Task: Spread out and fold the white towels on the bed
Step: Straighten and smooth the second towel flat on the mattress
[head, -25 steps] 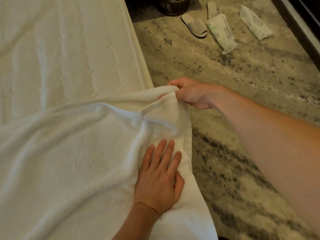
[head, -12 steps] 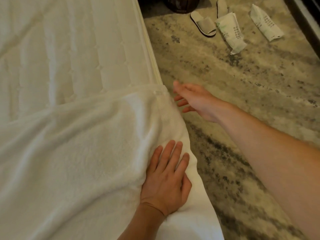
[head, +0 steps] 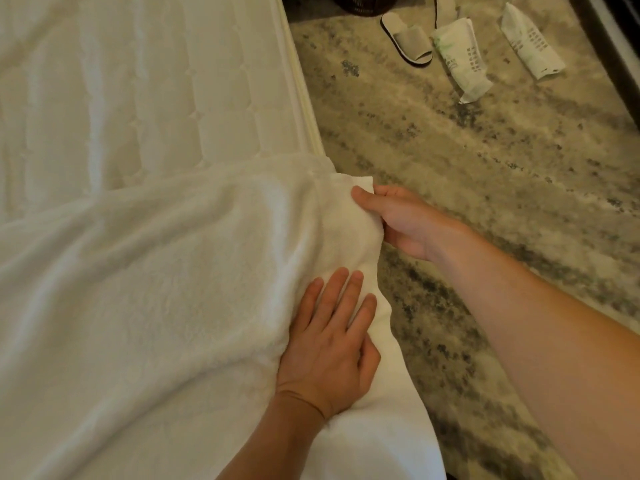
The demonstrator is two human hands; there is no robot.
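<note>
towel [head: 156, 289] on bed [head: 138, 81] | right hand [head: 405, 220] grip pinches its corner | left hand [head: 329, 344] flat, pressing its edge

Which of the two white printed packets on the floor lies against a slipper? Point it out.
The left packet. Its upper end overlaps a slipper, with the other slipper just to its left. The right packet lies alone on the carpet.
</note>
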